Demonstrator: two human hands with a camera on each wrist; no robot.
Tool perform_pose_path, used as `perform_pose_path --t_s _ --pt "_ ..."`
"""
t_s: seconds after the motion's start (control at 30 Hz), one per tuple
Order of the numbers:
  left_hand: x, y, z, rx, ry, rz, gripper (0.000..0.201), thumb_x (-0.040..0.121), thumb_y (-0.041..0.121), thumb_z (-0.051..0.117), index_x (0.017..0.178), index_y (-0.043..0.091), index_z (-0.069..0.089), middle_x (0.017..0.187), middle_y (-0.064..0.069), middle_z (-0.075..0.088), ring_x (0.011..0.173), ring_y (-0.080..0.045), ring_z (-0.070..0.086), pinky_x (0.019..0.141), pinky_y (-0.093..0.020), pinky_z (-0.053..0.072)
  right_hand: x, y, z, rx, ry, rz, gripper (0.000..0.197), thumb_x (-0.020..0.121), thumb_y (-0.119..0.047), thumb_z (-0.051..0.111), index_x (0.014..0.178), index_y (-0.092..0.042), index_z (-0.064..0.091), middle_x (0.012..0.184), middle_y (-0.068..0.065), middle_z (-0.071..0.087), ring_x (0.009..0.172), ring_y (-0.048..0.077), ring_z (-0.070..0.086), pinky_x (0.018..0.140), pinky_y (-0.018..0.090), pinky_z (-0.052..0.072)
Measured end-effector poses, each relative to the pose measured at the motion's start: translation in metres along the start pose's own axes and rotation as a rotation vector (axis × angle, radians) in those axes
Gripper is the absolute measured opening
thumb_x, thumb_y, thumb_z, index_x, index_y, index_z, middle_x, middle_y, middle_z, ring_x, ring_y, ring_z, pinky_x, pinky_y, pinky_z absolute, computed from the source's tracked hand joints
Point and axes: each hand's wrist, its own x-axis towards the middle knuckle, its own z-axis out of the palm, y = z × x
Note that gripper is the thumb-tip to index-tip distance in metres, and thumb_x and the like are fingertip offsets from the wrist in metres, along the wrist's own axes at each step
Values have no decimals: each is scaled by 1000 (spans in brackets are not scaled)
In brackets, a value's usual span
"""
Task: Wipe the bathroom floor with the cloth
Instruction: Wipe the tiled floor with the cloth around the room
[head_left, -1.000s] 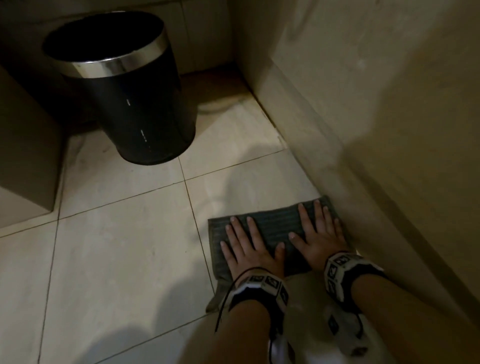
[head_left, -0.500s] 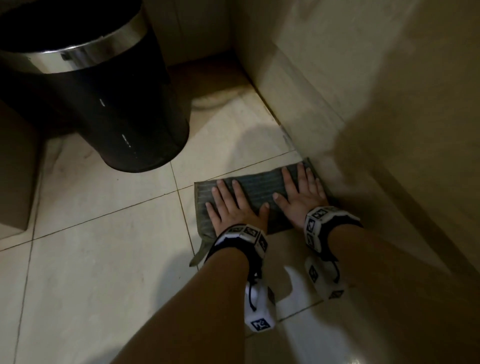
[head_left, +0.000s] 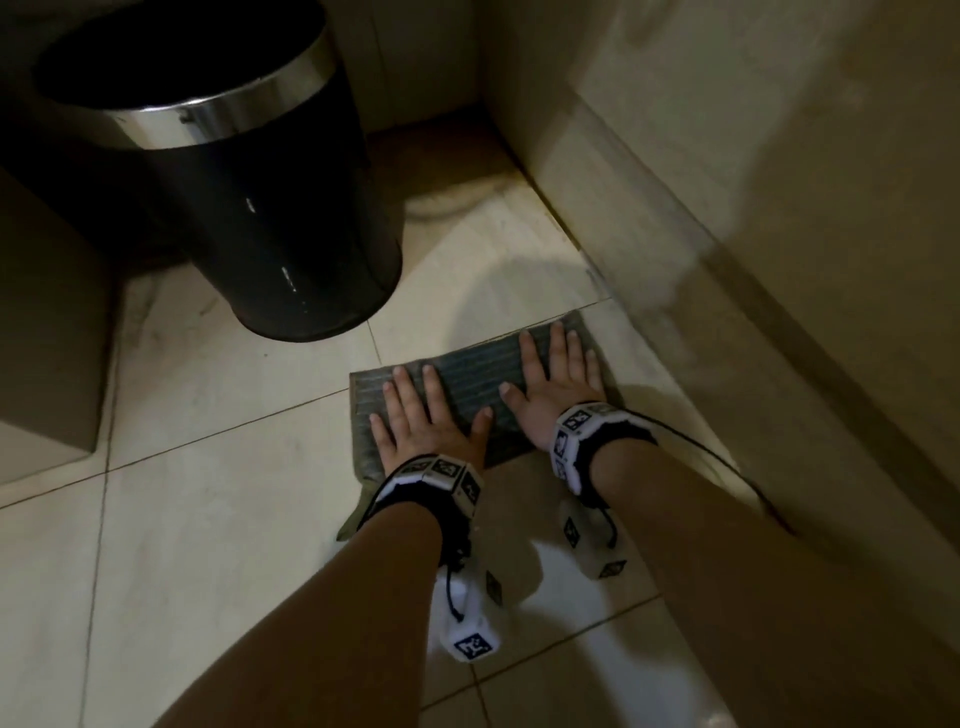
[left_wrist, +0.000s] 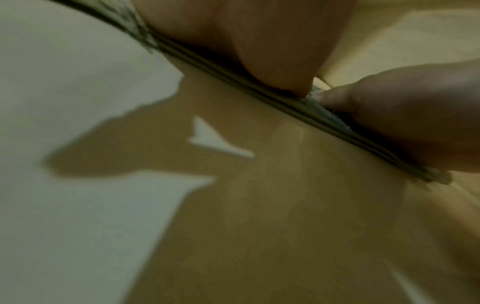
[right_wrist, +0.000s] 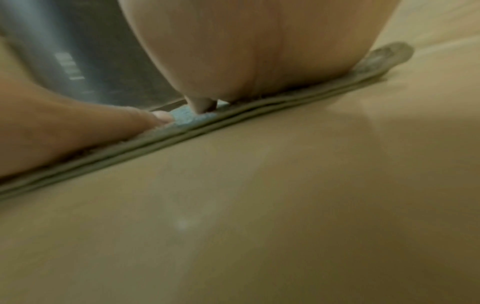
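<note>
I have the folded cloth (head_left: 480, 387) lying flat on the tiled floor (head_left: 218, 519), its long axis running left to right and slanting up toward the wall (head_left: 727, 156) on the right, which its far right corner nearly touches. My left hand (head_left: 423, 421) and right hand (head_left: 553, 382) both press on it with fingers straight and spread, gripping nothing. The palms hide much of the cloth, both wrist views are blurred and show only its layered near edge, and open tile lies left and toward me, the black bin (head_left: 249, 197) standing ahead-left.
</note>
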Motion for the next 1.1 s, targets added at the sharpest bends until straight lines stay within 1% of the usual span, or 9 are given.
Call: perform_pose_path --t_s 0.2,0.5,0.6,0.67,0.73,0.77,0.9,1.03,1.1 --pt "-1 -71 -13 11 50 -70 85 94 70 23 155 26 -16 162 -4 -24 150 -24 -17 120 -47 -8 -4 -70 24 -31 19 -57 74 100 -57 22 154 -25 -18 157 12 -31 146 30 -25 118 46 -16" --pt "-77 -72 20 -8 96 -100 88 92 70 20 153 21 -20 160 -7 -26 149 -26 -18 118 -47 -10 -74 -50 46 -21 -21 -79 71 99 -59 16 151 -30 -24 156 5 -35 146 25 -26 119 43 -15" --pt "-113 -67 37 -6 70 -105 86 93 71 14 154 20 -19 161 -9 -24 150 -27 -16 117 -49 -10 -112 -33 56 -17 -57 -70 75 86 -67 -4 144 -28 -35 153 4 -40 145 24 -28 115 40 -23" --pt "-132 -64 47 17 99 -89 88 89 71 20 158 16 8 164 -16 1 149 -30 3 116 -51 3 -133 -23 64 -3 -54 -69 82 69 -72 -21 137 -29 -41 151 3 -43 145 23 -29 109 38 -27" --pt "-147 -63 61 -57 111 -66 88 84 69 28 145 8 46 151 -22 40 137 -34 29 108 -53 17 -151 -12 72 7 -59 -74 90 57 -78 -34 133 -31 -44 150 2 -45 143 22 -32 103 35 -33" --pt "-156 -61 66 -89 103 -62 88 86 70 25 140 7 52 145 -23 47 133 -34 34 107 -52 17 -160 -8 76 13 -60 -81 92 53 -76 -38 133 -32 -44 149 2 -46 142 20 -33 100 33 -37" --pt "-189 -46 82 -211 65 -5 86 92 70 5 143 9 39 145 -24 46 132 -35 35 114 -48 3 -191 13 85 7 -24 -76 87 65 -77 -26 137 -31 -39 147 -1 -45 144 17 -29 100 30 -36" --pt "-207 -23 94 -216 132 3 93 85 71 22 156 12 11 149 -25 39 137 -37 31 118 -47 -4 -208 43 85 -25 -25 -41 84 65 -75 -24 135 -33 -42 151 -1 -42 147 19 -24 110 35 -24" --pt "-210 -5 101 -195 208 40 99 79 68 32 157 16 0 153 -23 32 147 -35 16 117 -49 0 -210 62 80 -29 -27 -20 86 61 -78 -29 134 -33 -43 149 -3 -42 147 19 -23 110 35 -23"
